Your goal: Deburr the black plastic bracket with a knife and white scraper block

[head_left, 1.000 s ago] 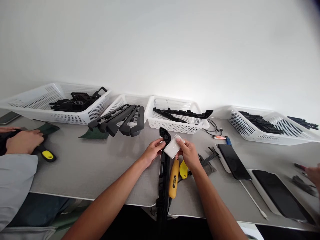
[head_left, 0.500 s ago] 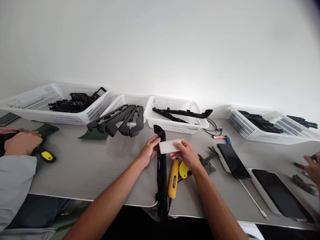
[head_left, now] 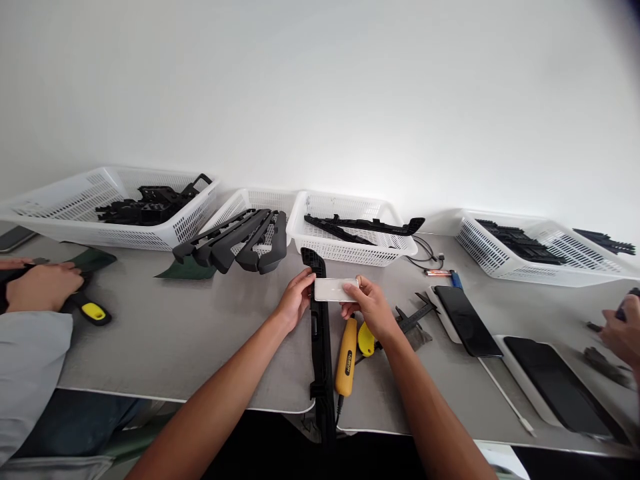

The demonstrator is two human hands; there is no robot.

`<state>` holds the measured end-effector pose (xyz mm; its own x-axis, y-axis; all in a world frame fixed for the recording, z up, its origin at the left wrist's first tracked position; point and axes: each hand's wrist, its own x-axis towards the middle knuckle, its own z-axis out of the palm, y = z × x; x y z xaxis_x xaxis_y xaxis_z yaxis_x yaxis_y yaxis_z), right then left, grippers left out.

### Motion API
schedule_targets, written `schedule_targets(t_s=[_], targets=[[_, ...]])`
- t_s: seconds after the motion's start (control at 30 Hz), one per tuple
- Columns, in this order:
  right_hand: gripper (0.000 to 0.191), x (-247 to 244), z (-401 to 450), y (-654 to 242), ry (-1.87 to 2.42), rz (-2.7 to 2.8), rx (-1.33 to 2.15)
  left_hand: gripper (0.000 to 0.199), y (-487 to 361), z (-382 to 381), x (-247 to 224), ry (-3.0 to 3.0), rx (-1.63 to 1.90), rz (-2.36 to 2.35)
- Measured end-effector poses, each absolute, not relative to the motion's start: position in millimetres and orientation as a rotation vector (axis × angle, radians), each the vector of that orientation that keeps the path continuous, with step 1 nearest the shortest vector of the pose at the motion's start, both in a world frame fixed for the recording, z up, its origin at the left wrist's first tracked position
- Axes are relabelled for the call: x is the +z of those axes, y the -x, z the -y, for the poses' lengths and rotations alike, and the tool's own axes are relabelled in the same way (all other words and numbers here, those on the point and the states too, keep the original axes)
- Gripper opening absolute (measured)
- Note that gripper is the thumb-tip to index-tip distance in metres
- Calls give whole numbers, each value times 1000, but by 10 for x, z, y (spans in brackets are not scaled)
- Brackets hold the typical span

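A long black plastic trim piece (head_left: 320,347) stretches from the table down over its front edge toward me. My left hand (head_left: 295,301) is closed on its left side near the upper end. In my right hand (head_left: 371,303) is a flat white rectangular block (head_left: 333,289), thumb on top, lying across the trim; its exact kind is unclear. Just right of the trim lies a yellow corded tool handle (head_left: 346,360). Beside that are a yellow rounded tool end (head_left: 367,340) and a black caliper (head_left: 417,317), partly hidden by my right hand.
Along the wall stand white baskets (head_left: 350,252) with black plastic parts. Grey-black trim pieces (head_left: 245,240) lean over one basket. Two dark phones (head_left: 467,320) on white boxes and a white cable (head_left: 507,398) lie at right. Co-workers' hands (head_left: 45,287) are at both sides.
The white block has turned to lie more level and shifted slightly left, together with the trim's upper end and both my hands. The right co-worker's hand has moved left.
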<state>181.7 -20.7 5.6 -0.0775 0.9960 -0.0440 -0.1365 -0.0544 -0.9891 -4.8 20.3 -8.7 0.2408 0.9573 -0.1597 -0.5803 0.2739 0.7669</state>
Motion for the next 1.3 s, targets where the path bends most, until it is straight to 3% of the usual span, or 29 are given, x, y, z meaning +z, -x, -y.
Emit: schedule_targets(t_s=[0.67,0.9,1.3], targets=[[43,75,182,-1942,1049,1027,1234,31,33,-143,-70,-705,999,-666],[42,73,174,-1905,1020,1009,1198,42,28,-118,-53,-838,909,-683],[43,63,179,-1896,1000,1021,1176,45,22,-121,-55,-786,933,-677]])
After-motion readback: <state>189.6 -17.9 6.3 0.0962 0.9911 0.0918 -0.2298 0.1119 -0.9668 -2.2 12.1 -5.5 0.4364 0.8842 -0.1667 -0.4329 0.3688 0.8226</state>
